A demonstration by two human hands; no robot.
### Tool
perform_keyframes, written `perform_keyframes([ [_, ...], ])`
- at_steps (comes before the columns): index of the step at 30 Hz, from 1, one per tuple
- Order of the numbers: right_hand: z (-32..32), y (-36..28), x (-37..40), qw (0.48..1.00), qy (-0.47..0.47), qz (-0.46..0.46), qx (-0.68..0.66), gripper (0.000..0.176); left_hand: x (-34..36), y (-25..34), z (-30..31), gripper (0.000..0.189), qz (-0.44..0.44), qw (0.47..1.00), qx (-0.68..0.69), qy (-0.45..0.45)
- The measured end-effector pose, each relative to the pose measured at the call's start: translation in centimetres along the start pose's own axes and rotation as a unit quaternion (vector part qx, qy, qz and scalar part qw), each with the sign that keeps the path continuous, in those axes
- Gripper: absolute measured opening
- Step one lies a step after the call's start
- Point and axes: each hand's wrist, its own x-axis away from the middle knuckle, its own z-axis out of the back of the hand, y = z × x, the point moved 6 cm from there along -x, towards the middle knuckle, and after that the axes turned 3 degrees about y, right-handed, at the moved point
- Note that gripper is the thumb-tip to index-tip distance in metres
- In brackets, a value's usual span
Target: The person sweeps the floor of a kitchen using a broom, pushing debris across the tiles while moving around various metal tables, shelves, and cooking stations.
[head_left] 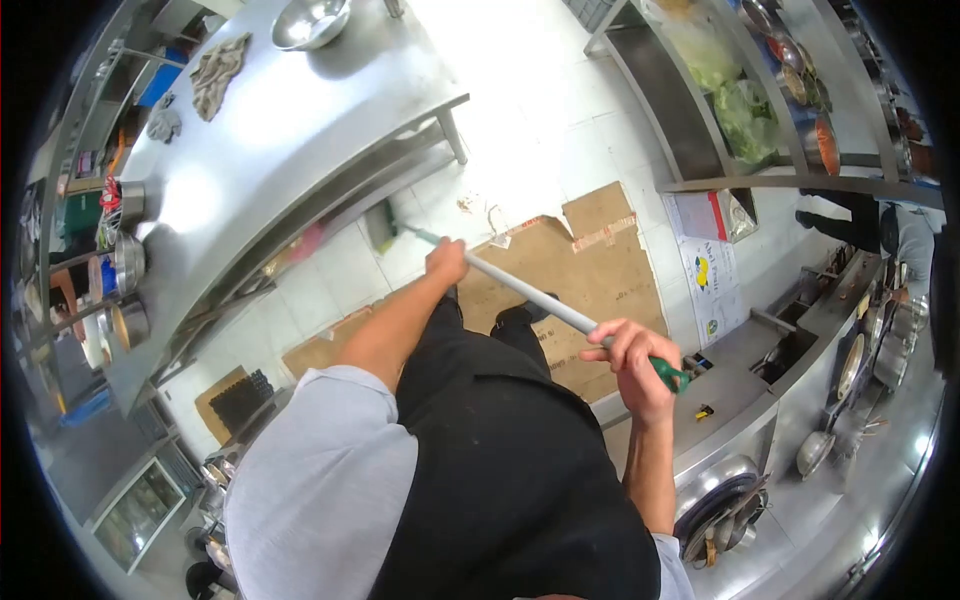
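Note:
A long grey pole [530,294] with green ends slants across the view. My left hand [446,261] is closed round it near its lower, green part. Nearer its green top end, my right hand [637,362] grips the pole, with some fingers partly lifted. At the far end a green broom head [380,226] rests at the tiled floor beside the steel table's lower shelf. Flattened cardboard [590,290] lies under and in front of my feet. Small brown scraps [466,204] are on the white tiles beyond it.
A steel table [260,130] at the left carries a metal bowl [311,22] and a cloth [219,75]. Shelves with bagged greens [745,118] stand at the upper right. Another person [905,240] is at the far right, near a stove counter with pans.

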Motion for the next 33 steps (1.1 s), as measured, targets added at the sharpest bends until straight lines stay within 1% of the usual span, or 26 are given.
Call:
perform_keyframes([
  [1, 0.0, -1.4, 0.2, 0.999, -0.029, 0.024, 0.04, 0.035, -0.5, 2.0, -0.9, 0.03, -0.006, 1.0, 0.007, -0.008],
  [3, 3.5, -5.0, 1.6, 0.996, 0.004, 0.058, 0.065, 0.038, -2.6, 7.8, -4.4, 0.027, -0.084, 0.995, 0.047, 0.006],
  [4, 5.2, -7.1, 2.4, 0.994, 0.019, 0.077, 0.079, 0.04, -3.5, 11.1, -6.1, 0.027, -0.072, 0.996, 0.056, 0.0],
  [5, 6.1, -9.3, 2.7, 0.991, 0.013, 0.088, 0.101, 0.042, -4.1, 14.4, -7.3, 0.026, -0.061, 0.996, 0.066, -0.005],
  [7, 7.7, -13.3, 3.5, 0.983, 0.002, 0.111, 0.145, 0.047, -1.3, 21.9, -3.8, 0.022, -0.17, 0.981, 0.095, 0.022],
  [10, 11.0, -17.5, 3.1, 0.982, 0.059, 0.166, 0.075, 0.055, 1.7, 26.7, 0.0, 0.016, -0.123, 0.973, 0.171, 0.098],
  [11, 11.8, -17.8, 2.5, 0.985, 0.059, 0.148, 0.069, 0.056, 2.8, 27.6, 0.7, 0.016, -0.119, 0.97, 0.178, 0.113],
  [13, 13.6, -17.8, 0.8, 0.991, 0.058, 0.11, 0.057, 0.06, 5.7, 27.4, 1.7, 0.015, -0.108, 0.965, 0.194, 0.142],
  [16, 13.7, -15.9, -1.8, 0.998, 0.037, 0.044, -0.005, 0.055, 7.7, 24.8, -1.3, 0.017, -0.065, 0.978, 0.156, 0.126],
  [19, 11.1, -13.5, -3.3, 0.989, -0.11, 0.032, 0.092, 0.053, 6.9, 23.5, -5.0, 0.016, -0.059, 0.992, 0.111, 0.007],
  [22, 8.2, -13.8, -3.8, 0.961, -0.181, 0.071, 0.197, 0.053, 2.9, 24.7, -6.6, 0.014, -0.064, 0.986, 0.14, 0.07],
  [23, 7.7, -14.2, -4.1, 0.959, -0.166, 0.098, 0.208, 0.053, 1.3, 25.7, -6.3, 0.013, -0.099, 0.974, 0.169, 0.112],
  [24, 7.5, -14.5, -4.6, 0.954, -0.17, 0.11, 0.22, 0.053, -0.3, 26.6, -5.5, 0.013, -0.134, 0.958, 0.198, 0.156],
  [25, 7.6, -15.0, -5.0, 0.949, -0.176, 0.121, 0.231, 0.052, -1.1, 27.6, -4.0, 0.013, -0.113, 0.961, 0.199, 0.157],
  [26, 7.5, -15.5, -5.3, 0.944, -0.181, 0.132, 0.243, 0.052, -1.1, 28.7, -1.9, 0.013, -0.092, 0.963, 0.2, 0.156],
  [27, 7.4, -16.1, -5.6, 0.938, -0.179, 0.149, 0.258, 0.055, -0.7, 29.7, -0.2, 0.013, -0.087, 0.956, 0.217, 0.175],
  [29, 7.9, -18.0, -5.3, 0.946, -0.162, 0.167, 0.227, 0.057, 0.0, 30.7, 2.0, 0.012, -0.085, 0.943, 0.245, 0.21],
  [30, 8.3, -19.3, -5.0, 0.949, -0.152, 0.179, 0.211, 0.058, 1.1, 31.0, 2.4, 0.011, -0.098, 0.94, 0.247, 0.214],
  [32, 8.5, -22.3, -4.0, 0.948, -0.19, 0.177, 0.185, 0.057, 4.1, 31.7, 2.6, 0.011, -0.129, 0.932, 0.252, 0.227],
  [33, 8.6, -23.2, -3.8, 0.947, -0.209, 0.174, 0.173, 0.057, 5.0, 32.1, 2.4, 0.011, -0.14, 0.94, 0.242, 0.196],
])
